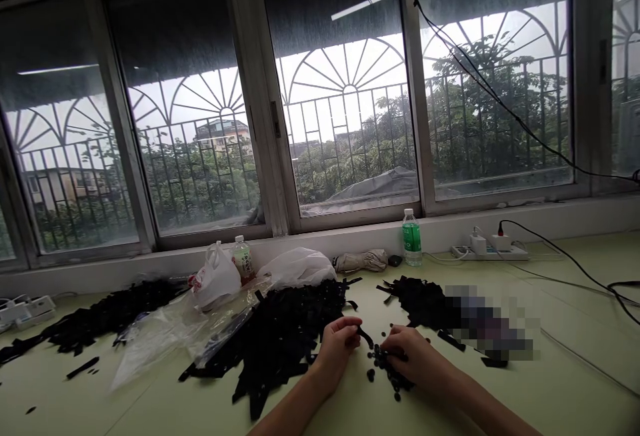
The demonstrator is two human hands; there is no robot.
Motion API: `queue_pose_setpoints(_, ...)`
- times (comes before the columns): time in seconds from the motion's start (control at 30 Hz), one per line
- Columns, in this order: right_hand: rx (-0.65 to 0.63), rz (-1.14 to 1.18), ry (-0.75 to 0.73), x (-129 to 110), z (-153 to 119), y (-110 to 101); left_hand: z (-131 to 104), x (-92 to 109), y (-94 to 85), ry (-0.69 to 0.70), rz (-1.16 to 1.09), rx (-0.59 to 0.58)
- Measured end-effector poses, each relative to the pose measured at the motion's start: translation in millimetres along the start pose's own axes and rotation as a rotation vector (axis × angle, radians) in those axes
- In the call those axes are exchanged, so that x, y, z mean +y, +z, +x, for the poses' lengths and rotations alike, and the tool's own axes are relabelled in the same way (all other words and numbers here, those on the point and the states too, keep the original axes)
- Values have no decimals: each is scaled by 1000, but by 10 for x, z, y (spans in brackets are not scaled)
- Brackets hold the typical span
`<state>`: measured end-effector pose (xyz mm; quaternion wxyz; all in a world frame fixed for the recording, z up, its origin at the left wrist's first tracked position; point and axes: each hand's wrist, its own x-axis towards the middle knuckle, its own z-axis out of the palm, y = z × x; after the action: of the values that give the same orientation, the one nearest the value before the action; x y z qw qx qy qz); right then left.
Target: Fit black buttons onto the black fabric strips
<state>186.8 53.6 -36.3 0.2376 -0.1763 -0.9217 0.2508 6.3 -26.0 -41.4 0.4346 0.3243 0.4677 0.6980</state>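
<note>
Between the thumb and fingers of my left hand (336,351) is one end of a short black strip (367,337), which curves over towards my right hand. My right hand (407,351) reaches down into a small heap of black round discs (395,377), its fingertips pinched together among them. Whatever those fingertips hold is too small to make out. Left of my hands lies a large pile of black strips (285,329). Beyond my right hand is another pile of black strips (417,299).
A clear plastic sheet (160,336), a white plastic bag (219,279) and a drink bottle (243,259) sit at the back left. A green-labelled bottle (412,239) stands near the window ledge. Chargers fill a power strip (490,251), with cables crossing the right side. A blurred patch covers something at right.
</note>
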Motion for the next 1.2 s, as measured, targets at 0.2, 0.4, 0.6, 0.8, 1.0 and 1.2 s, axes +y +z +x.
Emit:
queue_pose_setpoints(0.2, -9, 2, 15, 29, 16, -45, -2, 22, 13, -43, 13, 30)
queue_pose_setpoints(0.4, 49, 47, 6, 112, 29, -152, -14, 19, -2, -40, 39, -5)
queue_pose_setpoints(0.6, 74, 7, 13, 266, 45, -236, -30, 49, 12, -41, 88, -10)
queue_pose_setpoints(0.8, 37, -7, 19, 331, 47, -244, -36, 60, 20, -42, 124, -22)
queue_pose_setpoints(1.0, -11, -28, 46, 396, 34, -322, -41, 63, 25, -48, 139, -17)
queue_pose_setpoints(1.2, -34, -45, 86, 544, 6, -426, -38, 62, 24, -57, 140, -19)
